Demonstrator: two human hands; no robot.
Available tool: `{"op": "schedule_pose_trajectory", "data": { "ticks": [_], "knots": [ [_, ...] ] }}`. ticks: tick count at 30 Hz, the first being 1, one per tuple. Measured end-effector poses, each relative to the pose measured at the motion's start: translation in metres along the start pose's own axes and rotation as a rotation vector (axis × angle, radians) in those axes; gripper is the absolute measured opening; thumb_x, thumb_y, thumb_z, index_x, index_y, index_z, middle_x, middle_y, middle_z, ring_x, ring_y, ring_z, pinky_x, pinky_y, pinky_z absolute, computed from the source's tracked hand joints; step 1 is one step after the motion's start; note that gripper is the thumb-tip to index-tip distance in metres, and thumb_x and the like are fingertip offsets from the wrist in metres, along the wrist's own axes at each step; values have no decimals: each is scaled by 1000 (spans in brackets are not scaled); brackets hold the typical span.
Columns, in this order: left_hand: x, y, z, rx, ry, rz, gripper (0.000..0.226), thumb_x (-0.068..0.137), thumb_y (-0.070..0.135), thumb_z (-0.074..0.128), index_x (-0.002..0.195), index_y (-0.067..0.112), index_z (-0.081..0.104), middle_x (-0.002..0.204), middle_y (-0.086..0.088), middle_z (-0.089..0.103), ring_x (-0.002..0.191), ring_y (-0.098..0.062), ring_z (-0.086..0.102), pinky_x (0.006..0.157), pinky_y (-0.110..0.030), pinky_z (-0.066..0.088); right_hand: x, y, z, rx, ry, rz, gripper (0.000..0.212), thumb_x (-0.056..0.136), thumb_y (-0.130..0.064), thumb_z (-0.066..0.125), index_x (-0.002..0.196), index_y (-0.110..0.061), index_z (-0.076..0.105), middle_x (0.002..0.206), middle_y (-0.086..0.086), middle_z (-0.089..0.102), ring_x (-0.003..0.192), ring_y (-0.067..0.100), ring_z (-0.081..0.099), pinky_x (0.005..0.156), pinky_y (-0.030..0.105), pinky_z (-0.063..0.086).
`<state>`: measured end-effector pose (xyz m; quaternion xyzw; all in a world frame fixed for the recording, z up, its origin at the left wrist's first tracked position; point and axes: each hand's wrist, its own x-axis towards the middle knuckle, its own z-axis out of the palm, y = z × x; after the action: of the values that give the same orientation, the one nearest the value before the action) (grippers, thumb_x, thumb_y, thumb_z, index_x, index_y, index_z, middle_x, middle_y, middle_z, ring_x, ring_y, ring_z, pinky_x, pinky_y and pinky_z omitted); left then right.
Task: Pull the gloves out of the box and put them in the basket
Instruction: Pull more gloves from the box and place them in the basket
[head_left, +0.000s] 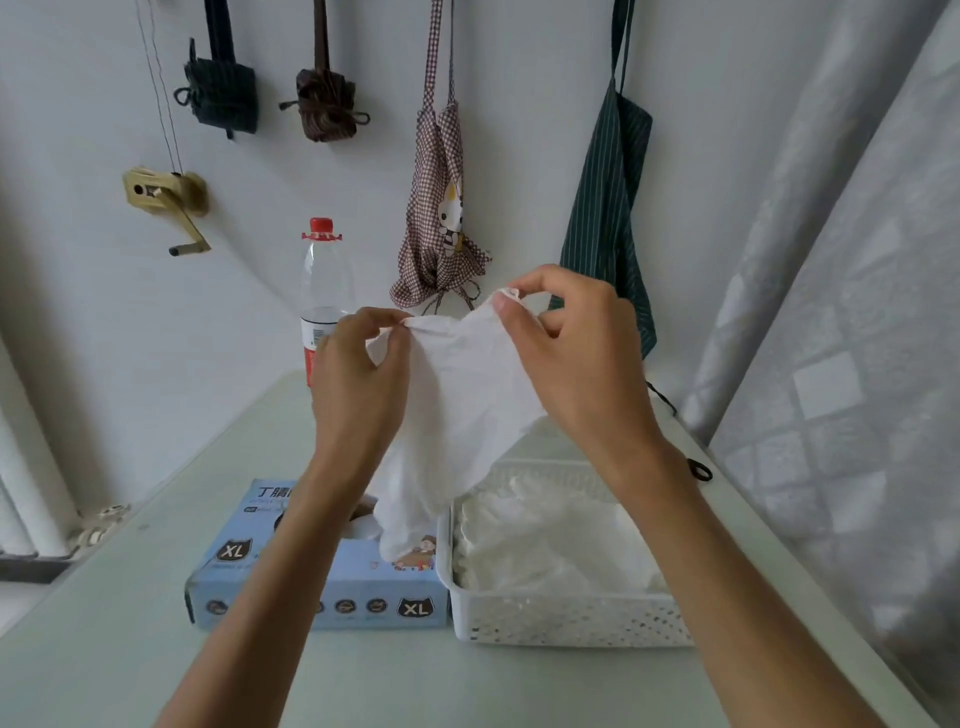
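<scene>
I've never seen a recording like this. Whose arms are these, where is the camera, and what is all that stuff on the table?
There is no machine here: these are a person's own bare arms, filmed by one wide-angle camera worn on their head, looking forward and down.

The left hand and right hand each pinch the top edge of a thin white glove, holding it up in the air so it hangs over the table.

Below sits a blue glove box marked XL, with more white showing at its opening. Right beside it stands a white plastic basket already holding a heap of white gloves.

Farther back is a clear bottle with a red cap, and aprons hang on the wall.
</scene>
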<state>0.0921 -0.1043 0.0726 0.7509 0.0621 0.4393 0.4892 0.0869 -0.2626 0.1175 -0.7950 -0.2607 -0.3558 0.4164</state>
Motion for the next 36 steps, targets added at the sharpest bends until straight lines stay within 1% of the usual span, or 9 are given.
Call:
{"op": "schedule_pose_trajectory", "data": {
  "ticks": [4,8,12,17,24,27,30,33,36],
  "knots": [
    [-9,-22,36,392,-231,102,19,91,28,58,105,29,71,105,2,56,107,-24,46,81,-29,29,-22,61,-6,-16,-9,221,14,91,-28,61,89,-15,66,52,3,61,44,13,49,46,24,38],
    [-28,-52,84,354,-602,2,16,91,30,59,101,32,72,88,6,61,87,-20,58,69,-26,40,-65,134,-9,-223,-40,474,17,91,-31,60,94,-16,67,48,-4,55,50,16,54,53,29,41],
    [-38,-63,116,368,-770,-7,15,90,30,60,98,33,72,81,10,55,79,-15,52,68,-25,38,-88,171,-15,-350,-125,575,21,93,-35,56,99,-18,66,75,3,68,76,24,66,62,30,48],
    [-37,-60,138,433,-842,109,17,91,30,60,103,32,71,84,7,57,80,-14,52,67,-25,38,-92,183,-26,-534,-184,467,23,96,-35,51,105,-18,63,93,5,68,88,25,64,66,32,48],
    [-38,-62,148,447,-816,198,23,85,32,68,109,31,67,87,12,57,83,-9,52,68,-23,38,-88,200,-29,-804,-346,374,22,99,-32,46,112,-20,60,93,4,66,84,23,62,61,30,43],
    [-20,-59,127,367,-756,148,16,85,34,68,101,30,67,88,13,63,82,-8,58,72,-25,47,-86,201,-29,-874,-392,310,25,98,-35,47,115,-17,56,99,4,66,90,22,64,65,31,45],
    [-10,-49,98,407,-896,224,11,85,37,67,92,28,69,84,17,64,76,-2,61,80,-33,54,-86,197,-27,-937,-475,249,31,97,-38,49,121,-17,51,104,3,65,94,22,64,69,30,46],
    [-23,-37,77,563,-1088,243,29,81,53,63,85,25,71,82,16,66,74,-2,62,79,-28,52,-87,193,-30,-949,-483,236,34,95,-39,52,121,-18,50,105,2,65,93,20,64,68,29,46],
    [-38,-37,67,816,-1099,244,55,74,73,54,79,21,71,82,9,71,77,-12,65,77,-29,51,-85,188,-39,-884,-379,236,32,93,-37,57,118,-17,54,109,0,63,90,19,64,67,28,49]
  ]
}}
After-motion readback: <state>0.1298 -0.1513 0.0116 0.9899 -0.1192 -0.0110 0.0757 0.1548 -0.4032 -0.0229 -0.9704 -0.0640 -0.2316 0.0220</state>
